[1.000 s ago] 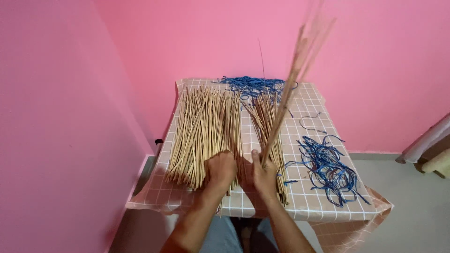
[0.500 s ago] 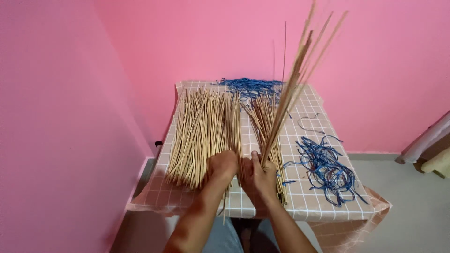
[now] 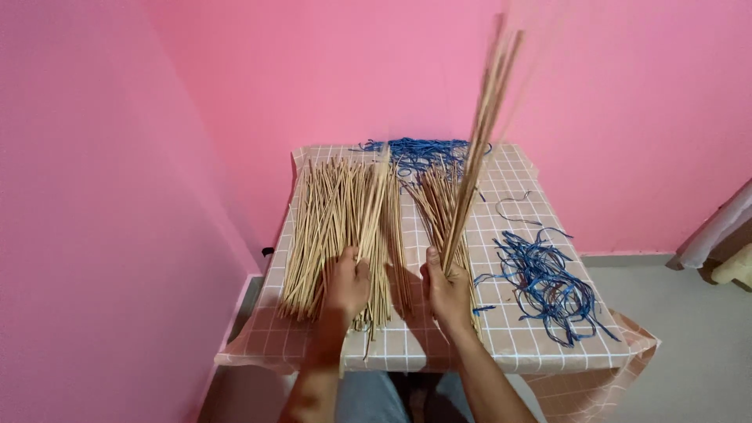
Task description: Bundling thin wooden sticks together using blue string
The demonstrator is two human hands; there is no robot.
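Now hands (image 3: 348,286) gripping sticks (image 3: 479,133), table (image 3: 517,345)

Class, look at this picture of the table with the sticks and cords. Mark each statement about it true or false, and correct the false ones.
1. The right hand holds a bundle of sticks pointing upward. True.
2. The left hand is in the air, away from the sticks. False: it grips some of the large stick pile.
3. The loose cords are red. False: blue.
4. The walls are pink. True.
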